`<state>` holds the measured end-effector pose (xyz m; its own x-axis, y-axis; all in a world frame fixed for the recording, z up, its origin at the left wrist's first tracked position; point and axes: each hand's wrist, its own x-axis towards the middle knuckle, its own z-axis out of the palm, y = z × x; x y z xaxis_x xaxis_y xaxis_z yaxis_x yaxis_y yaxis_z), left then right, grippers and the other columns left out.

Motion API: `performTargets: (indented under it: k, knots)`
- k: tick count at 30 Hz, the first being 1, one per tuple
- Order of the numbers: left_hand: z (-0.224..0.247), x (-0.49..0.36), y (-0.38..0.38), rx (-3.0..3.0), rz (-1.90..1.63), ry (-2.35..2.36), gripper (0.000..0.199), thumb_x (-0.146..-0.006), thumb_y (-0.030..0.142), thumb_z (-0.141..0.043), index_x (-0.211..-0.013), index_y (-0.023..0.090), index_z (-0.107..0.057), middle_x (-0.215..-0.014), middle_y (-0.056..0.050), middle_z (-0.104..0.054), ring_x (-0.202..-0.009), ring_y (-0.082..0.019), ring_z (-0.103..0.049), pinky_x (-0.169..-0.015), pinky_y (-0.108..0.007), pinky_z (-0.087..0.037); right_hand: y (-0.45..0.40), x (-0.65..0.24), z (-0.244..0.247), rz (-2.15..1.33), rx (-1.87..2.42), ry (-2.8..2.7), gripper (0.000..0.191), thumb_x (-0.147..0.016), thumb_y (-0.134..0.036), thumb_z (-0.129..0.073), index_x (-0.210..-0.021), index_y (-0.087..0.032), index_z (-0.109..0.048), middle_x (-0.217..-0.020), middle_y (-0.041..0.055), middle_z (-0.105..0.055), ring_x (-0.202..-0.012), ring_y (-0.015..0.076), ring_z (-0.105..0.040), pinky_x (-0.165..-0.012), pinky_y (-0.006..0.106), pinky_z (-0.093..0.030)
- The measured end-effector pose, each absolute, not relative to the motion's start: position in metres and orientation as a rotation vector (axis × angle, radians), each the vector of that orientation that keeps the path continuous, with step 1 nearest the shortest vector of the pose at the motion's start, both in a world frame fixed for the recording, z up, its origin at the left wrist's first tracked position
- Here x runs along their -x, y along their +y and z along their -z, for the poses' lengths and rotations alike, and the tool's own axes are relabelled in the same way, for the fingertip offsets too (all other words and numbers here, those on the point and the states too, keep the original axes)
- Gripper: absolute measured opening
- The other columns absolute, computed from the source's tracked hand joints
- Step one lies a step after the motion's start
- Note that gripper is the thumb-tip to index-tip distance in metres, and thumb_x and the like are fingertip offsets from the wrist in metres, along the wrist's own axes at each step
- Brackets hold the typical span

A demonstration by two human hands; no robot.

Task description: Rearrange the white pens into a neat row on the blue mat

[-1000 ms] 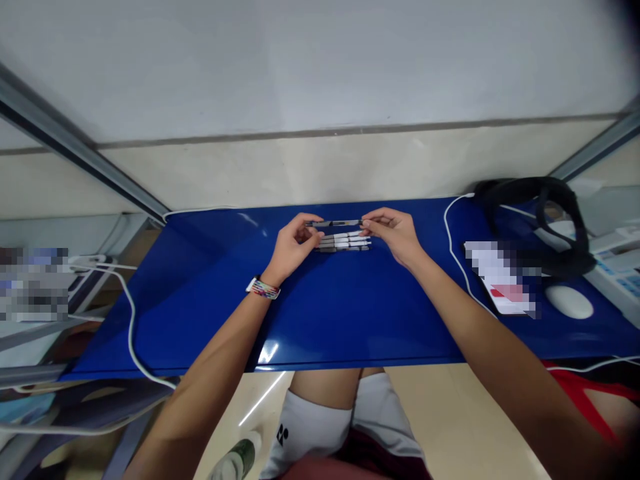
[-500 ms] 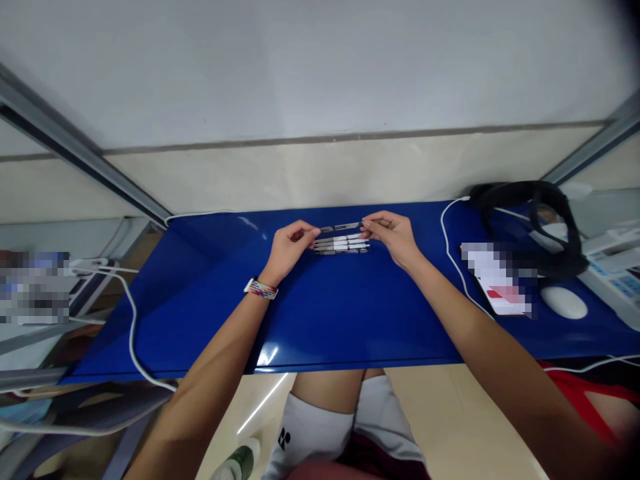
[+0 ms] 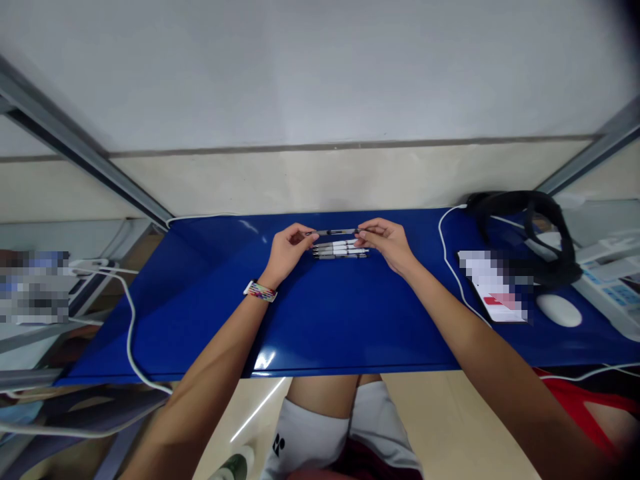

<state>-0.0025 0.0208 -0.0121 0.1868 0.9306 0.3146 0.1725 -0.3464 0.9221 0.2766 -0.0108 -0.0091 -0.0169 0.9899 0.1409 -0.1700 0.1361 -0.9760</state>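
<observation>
Between my two hands a slim pen with dark ends lies crosswise, one end in each hand. The fingertips of my left hand pinch its left end. Thumb and fingers of my right hand close on its right end. Just on the near side of it, several white and grey pens lie side by side in a row on the blue table. Part of the held pen is covered by my fingers. A colourful woven watch band is on my left wrist.
To the right are a phone, a white mouse and a black headset-like strap. A white cable runs near my right forearm. Another cable hangs at the left edge. A pale wall stands behind the table.
The held pen has shifted slightly left and now lies more level. My right hand has moved a little left with it, while the row of pens stays in place.
</observation>
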Motion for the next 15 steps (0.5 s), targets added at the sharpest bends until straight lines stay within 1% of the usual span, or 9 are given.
performTargets:
  k: [2, 5, 7, 8, 10, 13, 15]
  knots:
    - [0.010, 0.004, 0.021, -1.705, -1.225, 1.101, 0.038, -0.094, 0.055, -0.081, -0.083, 0.019, -0.078, -0.071, -0.002, -0.074, -0.066, -0.016, -0.067, -0.067, -0.028, -0.053, -0.011, -0.276, 0.010, -1.193, 0.942, -1.171, 0.040, -0.071, -0.047, -0.104, -0.094, -0.023, -0.081, -0.083, 0.0022, -0.082, -0.077, 0.0218, -0.083, -0.078, 0.036, -0.069]
    - [0.009, 0.006, 0.023, -1.751, -1.247, 1.141, 0.059, -0.101, 0.064, -0.069, -0.063, 0.019, -0.069, -0.063, -0.003, -0.069, -0.060, -0.014, -0.063, -0.064, -0.027, -0.050, -0.011, -0.276, 0.009, -1.185, 0.921, -1.167, 0.039, -0.071, -0.046, -0.104, -0.091, -0.023, -0.080, -0.080, 0.0013, -0.080, -0.076, 0.0218, -0.082, -0.077, 0.036, -0.068]
    - [0.010, 0.006, 0.024, -1.747, -1.272, 1.138, 0.065, -0.103, 0.068, -0.065, -0.060, 0.019, -0.066, -0.060, -0.003, -0.067, -0.058, -0.013, -0.062, -0.062, -0.027, -0.050, -0.011, -0.278, 0.008, -1.206, 0.910, -1.150, 0.038, -0.072, -0.045, -0.104, -0.093, -0.023, -0.081, -0.081, 0.0016, -0.080, -0.076, 0.0217, -0.082, -0.077, 0.036, -0.068]
    - [0.011, 0.006, 0.024, -1.725, -1.284, 1.130, 0.064, -0.103, 0.068, -0.066, -0.061, 0.019, -0.066, -0.060, -0.003, -0.067, -0.058, -0.013, -0.062, -0.062, -0.026, -0.050, -0.011, -0.279, 0.008, -1.219, 0.903, -1.132, 0.037, -0.072, -0.045, -0.103, -0.093, -0.023, -0.081, -0.082, 0.0018, -0.080, -0.076, 0.0216, -0.082, -0.077, 0.037, -0.068]
    - [0.012, 0.006, 0.025, -1.652, -1.307, 1.107, 0.055, -0.099, 0.066, -0.073, -0.071, 0.019, -0.071, -0.063, -0.002, -0.068, -0.059, -0.013, -0.064, -0.061, -0.025, -0.052, -0.010, -0.281, 0.007, -1.241, 0.882, -1.088, 0.036, -0.072, -0.044, -0.103, -0.094, -0.024, -0.082, -0.085, 0.0023, -0.081, -0.075, 0.0212, -0.080, -0.078, 0.038, -0.069]
    - [0.012, 0.007, 0.027, -1.555, -1.337, 1.070, 0.037, -0.091, 0.056, -0.085, -0.097, 0.020, -0.081, -0.068, 0.000, -0.070, -0.061, -0.013, -0.066, -0.062, -0.024, -0.055, -0.007, -0.285, 0.007, -1.244, 0.863, -1.036, 0.034, -0.072, -0.042, -0.102, -0.093, -0.024, -0.082, -0.086, 0.0020, -0.080, -0.074, 0.0201, -0.078, -0.081, 0.041, -0.069]
    - [0.012, 0.008, 0.028, -1.520, -1.361, 1.053, 0.035, -0.089, 0.049, -0.088, -0.109, 0.021, -0.082, -0.072, 0.000, -0.072, -0.062, -0.013, -0.068, -0.062, -0.024, -0.056, -0.006, -0.287, 0.008, -1.229, 0.868, -1.021, 0.031, -0.073, -0.040, -0.100, -0.092, -0.024, -0.082, -0.086, 0.0019, -0.079, -0.073, 0.0194, -0.077, -0.082, 0.042, -0.069]
